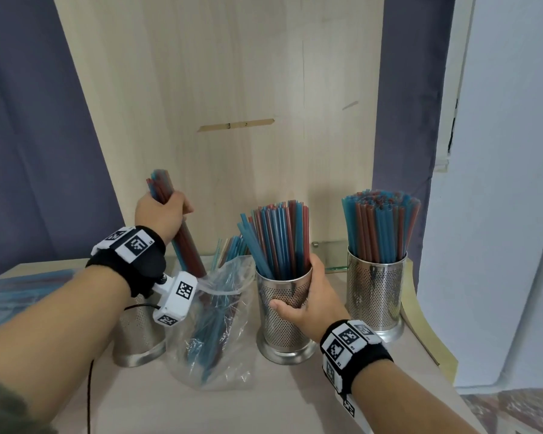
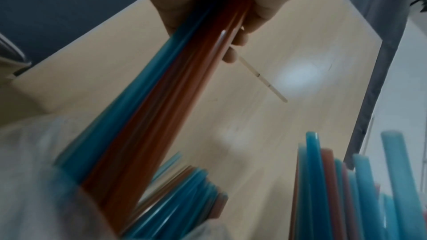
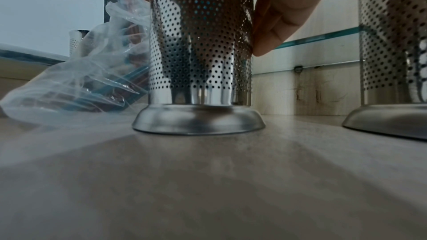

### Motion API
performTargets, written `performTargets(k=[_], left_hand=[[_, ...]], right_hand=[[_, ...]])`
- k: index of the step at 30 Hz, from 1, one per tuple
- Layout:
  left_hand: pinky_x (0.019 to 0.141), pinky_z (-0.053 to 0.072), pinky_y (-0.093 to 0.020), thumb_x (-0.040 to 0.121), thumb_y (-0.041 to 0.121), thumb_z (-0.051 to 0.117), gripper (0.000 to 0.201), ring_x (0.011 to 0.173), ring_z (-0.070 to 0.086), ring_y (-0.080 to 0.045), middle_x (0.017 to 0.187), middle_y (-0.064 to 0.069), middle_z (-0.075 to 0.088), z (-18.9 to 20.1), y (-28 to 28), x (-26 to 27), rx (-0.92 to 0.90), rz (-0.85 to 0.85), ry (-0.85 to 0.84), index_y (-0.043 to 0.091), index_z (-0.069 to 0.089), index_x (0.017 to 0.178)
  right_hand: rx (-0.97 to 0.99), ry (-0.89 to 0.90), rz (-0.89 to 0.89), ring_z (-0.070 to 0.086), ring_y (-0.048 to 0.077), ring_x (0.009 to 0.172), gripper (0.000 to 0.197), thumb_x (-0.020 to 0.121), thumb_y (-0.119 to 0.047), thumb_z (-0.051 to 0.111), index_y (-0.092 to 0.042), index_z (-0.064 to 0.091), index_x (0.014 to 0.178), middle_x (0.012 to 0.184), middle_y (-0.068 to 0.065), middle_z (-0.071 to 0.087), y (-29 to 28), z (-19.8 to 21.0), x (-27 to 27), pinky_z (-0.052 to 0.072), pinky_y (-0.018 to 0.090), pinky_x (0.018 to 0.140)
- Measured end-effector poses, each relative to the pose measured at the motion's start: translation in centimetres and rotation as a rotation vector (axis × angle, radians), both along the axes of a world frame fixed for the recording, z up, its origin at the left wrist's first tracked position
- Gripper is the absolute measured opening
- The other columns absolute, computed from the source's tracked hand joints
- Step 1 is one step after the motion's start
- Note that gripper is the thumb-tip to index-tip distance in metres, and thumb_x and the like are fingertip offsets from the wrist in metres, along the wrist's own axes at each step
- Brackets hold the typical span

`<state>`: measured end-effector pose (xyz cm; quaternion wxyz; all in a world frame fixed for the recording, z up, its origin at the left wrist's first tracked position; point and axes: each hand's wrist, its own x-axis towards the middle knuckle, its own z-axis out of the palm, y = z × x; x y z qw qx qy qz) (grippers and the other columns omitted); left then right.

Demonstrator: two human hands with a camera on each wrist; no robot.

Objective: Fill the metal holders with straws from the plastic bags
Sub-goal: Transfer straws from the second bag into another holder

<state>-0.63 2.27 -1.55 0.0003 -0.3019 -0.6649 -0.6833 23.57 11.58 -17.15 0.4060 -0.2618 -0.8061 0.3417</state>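
My left hand (image 1: 163, 214) grips a bundle of red and blue straws (image 1: 182, 242), its lower end still inside the clear plastic bag (image 1: 217, 333). In the left wrist view the same bundle (image 2: 161, 109) runs down from my fist into the bag. My right hand (image 1: 308, 299) wraps around the middle perforated metal holder (image 1: 282, 321), which stands upright and is partly filled with straws (image 1: 279, 239). In the right wrist view my fingers (image 3: 277, 30) press the holder's wall (image 3: 198, 43). A third holder (image 1: 138, 333) stands at the left, mostly hidden behind my left wrist.
A packed metal holder (image 1: 376, 292) stands at the right, near the table's right edge. More bagged straws (image 1: 19, 292) lie flat at the far left. A wooden panel (image 1: 232, 89) rises behind, with a glass ledge (image 1: 333, 255) at its foot.
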Motion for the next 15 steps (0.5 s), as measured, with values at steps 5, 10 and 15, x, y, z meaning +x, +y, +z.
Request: performTargets(k=[5,10,15], left_hand=[[0.059,0.049,-0.022,0.086,0.022,0.056,0.017,0.049,0.057,-0.007,0.063,0.001,0.062,1.3,-0.8,0.1,0.166,0.051,0.050,0.006,0.062,0.086],[0.058,0.048,-0.028,0.080,0.029,0.059,0.014,0.046,0.052,-0.013,0.045,0.008,0.054,3.3,-2.1,0.7,0.345,0.045,0.039,0.020,0.051,0.075],[0.055,0.045,-0.027,0.083,0.021,0.060,0.015,0.042,0.047,-0.011,0.043,0.009,0.048,6.3,-3.3,2.1,0.576,-0.042,-0.030,0.017,0.046,0.080]], right_hand=[[0.006,-0.003,-0.010,0.052,0.004,0.122,0.099,0.062,-0.058,0.081,-0.044,0.022,0.139,0.132,-0.017,0.053,0.0,-0.1,0.0,0.046,0.030,0.105],[0.010,-0.010,-0.013,0.051,0.004,0.123,0.099,0.063,-0.056,0.082,-0.043,0.022,0.141,0.133,-0.017,0.052,0.0,0.0,0.0,0.045,0.028,0.105],[0.005,-0.011,-0.015,0.052,0.004,0.123,0.098,0.064,-0.055,0.083,-0.045,0.022,0.140,0.133,-0.018,0.052,0.0,0.0,0.0,0.045,0.029,0.105]])
